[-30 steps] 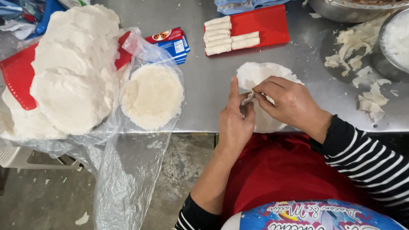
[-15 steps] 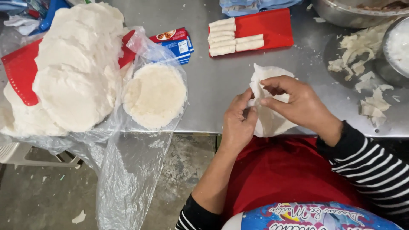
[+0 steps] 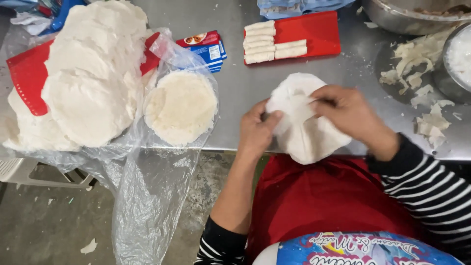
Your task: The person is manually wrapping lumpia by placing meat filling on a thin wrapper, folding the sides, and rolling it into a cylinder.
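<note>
Two hands pinch one thin white round wrapper at the front edge of the steel table.

From the left: one large heap of white round wrappers (image 3: 83,83) lies on a red plastic board (image 3: 27,78); one smaller stack of round wrappers (image 3: 181,105) sits on clear plastic film (image 3: 147,196). The left hand (image 3: 257,130) grips the thin white round wrapper (image 3: 306,132) at its left edge; the right hand (image 3: 351,115) pinches its top. Behind, seven rolled white sticks (image 3: 272,41) rest on a second red tray (image 3: 314,32).

A food-prep kitchen is shown by a steel table (image 3: 245,83), stacked wrappers (image 3: 83,83), rolls (image 3: 274,41) and bowls (image 3: 407,14).
</note>
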